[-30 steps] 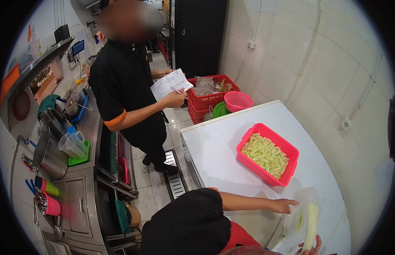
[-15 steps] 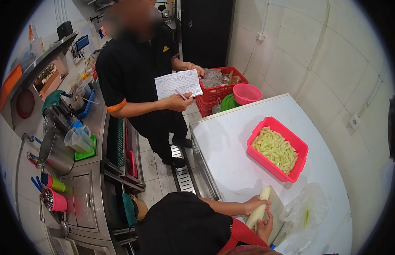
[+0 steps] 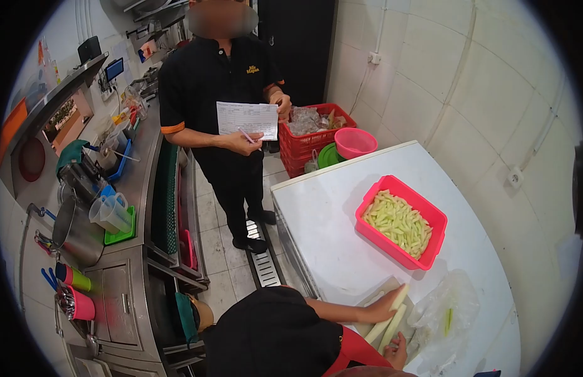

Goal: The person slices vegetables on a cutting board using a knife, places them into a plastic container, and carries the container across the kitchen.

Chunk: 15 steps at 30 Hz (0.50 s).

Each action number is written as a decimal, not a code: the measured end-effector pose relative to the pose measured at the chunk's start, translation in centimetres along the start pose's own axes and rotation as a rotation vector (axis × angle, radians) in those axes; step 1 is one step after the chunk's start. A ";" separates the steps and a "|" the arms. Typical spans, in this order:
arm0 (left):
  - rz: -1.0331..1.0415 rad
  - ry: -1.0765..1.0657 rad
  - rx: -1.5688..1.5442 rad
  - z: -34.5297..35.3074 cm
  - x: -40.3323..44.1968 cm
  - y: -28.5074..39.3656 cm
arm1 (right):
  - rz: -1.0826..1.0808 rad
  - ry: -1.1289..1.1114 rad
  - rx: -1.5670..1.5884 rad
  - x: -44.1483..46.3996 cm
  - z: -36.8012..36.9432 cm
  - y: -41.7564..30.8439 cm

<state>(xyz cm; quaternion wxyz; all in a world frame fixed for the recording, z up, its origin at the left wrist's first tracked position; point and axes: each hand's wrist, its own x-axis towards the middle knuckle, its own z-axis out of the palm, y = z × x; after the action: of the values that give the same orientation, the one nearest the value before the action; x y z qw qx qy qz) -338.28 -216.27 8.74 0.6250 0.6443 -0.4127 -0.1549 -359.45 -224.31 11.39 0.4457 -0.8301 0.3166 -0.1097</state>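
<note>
A long pale green peeled vegetable lies in two lengthwise pieces (image 3: 392,325) over a cutting board (image 3: 365,328) on the white table. My left hand (image 3: 380,309) is closed round the upper piece. Lower down, my right hand (image 3: 397,353) has its fingers curled against the other piece near its lower end. A pink tub (image 3: 437,242) full of cut pale green sticks (image 3: 398,226) stands beyond my hands. To their right a clear plastic bag (image 3: 458,308) lies crumpled, with a thin green strip on it.
A co-worker (image 3: 222,81) stands across the floor drain, holding a paper (image 3: 247,120) and a pen. Red crates (image 3: 297,147) and a pink bowl (image 3: 355,143) are behind the white table (image 3: 316,207). Left is a steel counter (image 3: 140,169) with jugs and a pot.
My hands have brought the vegetable from the lower right onto the board, and it now shows as two pieces. The co-worker has turned more toward the camera.
</note>
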 end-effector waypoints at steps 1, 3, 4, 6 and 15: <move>0.017 -0.084 0.064 -0.5 0.0 0.9 | -0.057 0.002 0.016 0.2 -0.5 -0.1; 0.036 -0.255 0.186 -1.5 -1.0 3.2 | -0.307 0.259 -0.081 1.9 -2.7 -1.5; 0.052 -0.285 0.224 -1.1 -1.1 2.6 | -0.263 0.340 -0.103 2.4 -4.5 -4.3; 0.060 -0.313 0.285 -1.1 -1.5 2.2 | -0.299 0.485 -0.235 4.6 -7.2 -7.1; 0.042 -0.259 0.262 -3.8 -1.1 3.0 | -0.160 0.026 -0.997 17.8 -8.6 1.6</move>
<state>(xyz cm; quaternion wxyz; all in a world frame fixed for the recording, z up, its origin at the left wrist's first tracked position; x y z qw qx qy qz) -337.24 -212.54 11.80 0.4804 0.6860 -0.5198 -0.1686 -350.32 -241.82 13.34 -0.0189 -0.9622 0.2713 0.0104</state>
